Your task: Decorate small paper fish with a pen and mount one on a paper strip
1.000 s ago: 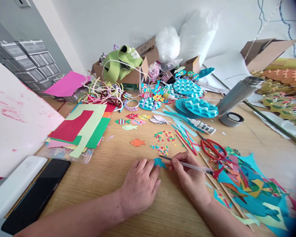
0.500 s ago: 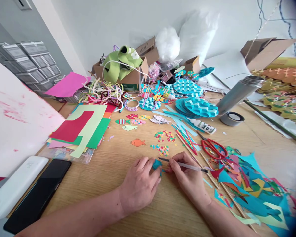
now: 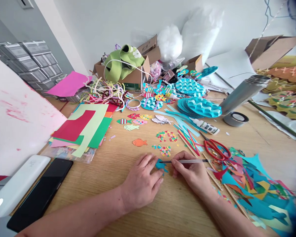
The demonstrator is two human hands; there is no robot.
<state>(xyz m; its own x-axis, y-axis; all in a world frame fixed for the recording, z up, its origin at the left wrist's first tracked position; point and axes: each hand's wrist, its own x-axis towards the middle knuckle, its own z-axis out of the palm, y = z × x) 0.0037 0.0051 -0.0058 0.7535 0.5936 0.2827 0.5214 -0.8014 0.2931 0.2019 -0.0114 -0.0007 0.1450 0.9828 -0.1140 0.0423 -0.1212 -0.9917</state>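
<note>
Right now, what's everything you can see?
Fish: several, multicoloured, middle
Cutout: one, blue, front
Pen: one, grey, front
Paper bits: many, multicoloured, middle
Scissors: one, red, right
Scraps: many, multicoloured, right
Bottle: one, white, behind scissors
Flask: one, silver, right
Lid: one, silver, beside flask
Wavy discs: several, blue, back
Boxes: several, brown, back
Cloth: one, green, back
Fluffy heaps: two, white, back
Fuzzy strings: many, multicoloured, back
Paper stack: one, multicoloured, left
Phone: one, black, left
Case: one, white, left
Table: one, brown, below
Left hand: one, on cutout
Right hand: one, holding pen
</note>
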